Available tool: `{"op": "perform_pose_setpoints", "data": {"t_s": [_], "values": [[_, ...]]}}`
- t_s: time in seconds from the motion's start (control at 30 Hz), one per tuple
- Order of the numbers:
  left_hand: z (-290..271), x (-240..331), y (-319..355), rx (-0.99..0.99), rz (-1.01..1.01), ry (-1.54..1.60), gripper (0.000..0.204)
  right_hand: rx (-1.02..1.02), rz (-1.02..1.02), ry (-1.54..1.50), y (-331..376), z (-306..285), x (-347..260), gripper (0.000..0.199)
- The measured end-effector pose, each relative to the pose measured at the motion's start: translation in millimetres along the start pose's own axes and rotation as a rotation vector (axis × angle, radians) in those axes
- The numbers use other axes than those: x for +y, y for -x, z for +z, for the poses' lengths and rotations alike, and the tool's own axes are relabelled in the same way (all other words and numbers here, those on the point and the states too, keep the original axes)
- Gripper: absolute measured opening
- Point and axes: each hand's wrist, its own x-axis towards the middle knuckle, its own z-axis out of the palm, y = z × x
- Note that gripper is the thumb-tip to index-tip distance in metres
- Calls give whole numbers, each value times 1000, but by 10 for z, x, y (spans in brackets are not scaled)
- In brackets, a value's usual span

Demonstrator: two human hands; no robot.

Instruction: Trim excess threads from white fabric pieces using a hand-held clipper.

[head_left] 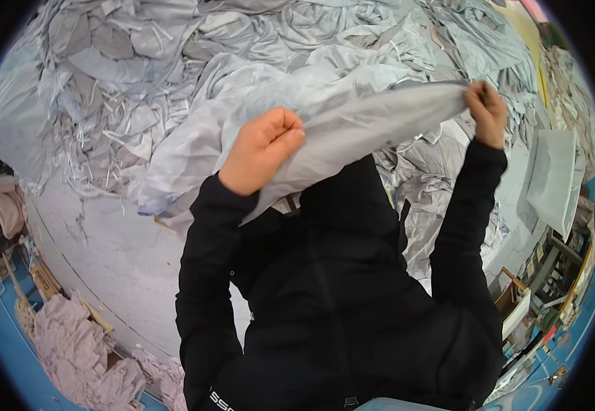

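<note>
Seen from above, a person in a black long-sleeved top fills the lower middle of the view, both arms raised. The left hand (263, 147) is closed in a fist around a bunched edge of a pale grey fabric piece (352, 127), and the right hand (487, 109) is pinched shut on the far end of the same edge, so the cloth stretches taut between the two hands and hangs in front of the chest. The fabric looks thin, light and limp, with a slight sheen that suggests it could slip; gripping at the seamed edge or corners, as both hands do, seems the surest hold. Below and to the left lies a white counter (119, 253), its surface scuffed. Beyond the hands, a large heap of similar grey cloth and loose strips (174, 61) covers the counter's far side. At lower left sits a stack of pale pink cloth (78, 342), and at right a folded white piece (551, 178).
</note>
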Motion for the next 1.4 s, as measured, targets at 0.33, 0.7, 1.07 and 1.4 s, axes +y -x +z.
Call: {"op": "perform_pose_setpoints", "data": {"t_s": [0.33, 0.7, 1.07, 1.4], "values": [[248, -64, -267, 538, 481, -778, 21, 26, 70, -266, 474, 1651, -326, 14], [717, -361, -398, 639, 329, -500, 41, 112, -136, 29, 389, 1888, -543, 22], [789, -505, -514, 648, 563, -578, 28, 15, -38, -67, 381, 1947, -533, 17], [670, -520, -353, 660, 121, 215, 3, 37, -108, 103, 415, 1973, -571, 13]]}}
